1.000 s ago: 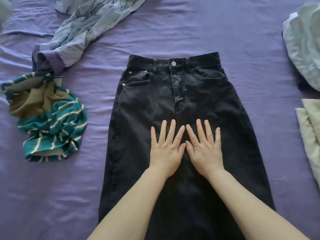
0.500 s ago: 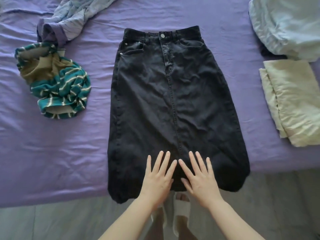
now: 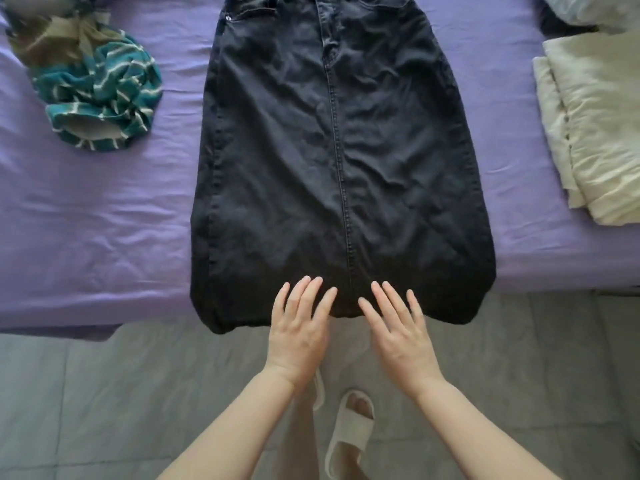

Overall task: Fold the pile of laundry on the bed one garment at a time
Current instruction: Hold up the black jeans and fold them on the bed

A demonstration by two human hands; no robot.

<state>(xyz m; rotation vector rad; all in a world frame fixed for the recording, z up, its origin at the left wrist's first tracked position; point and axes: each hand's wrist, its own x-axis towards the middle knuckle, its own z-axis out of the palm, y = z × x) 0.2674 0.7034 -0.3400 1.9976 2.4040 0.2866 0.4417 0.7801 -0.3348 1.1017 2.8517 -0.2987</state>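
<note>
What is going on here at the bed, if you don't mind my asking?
A person is folding laundry on a purple bed. A black denim skirt lies spread flat, its hem hanging over the bed's edge. The left hand and right hand are both open, with straight fingers at the hem; no fold has been made in it yet. A crumpled teal striped garment waits to the left, and a folded cream piece sits to the right.

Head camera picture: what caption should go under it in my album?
Both hands flat at the hem of a black skirt on a purple bed.
</note>
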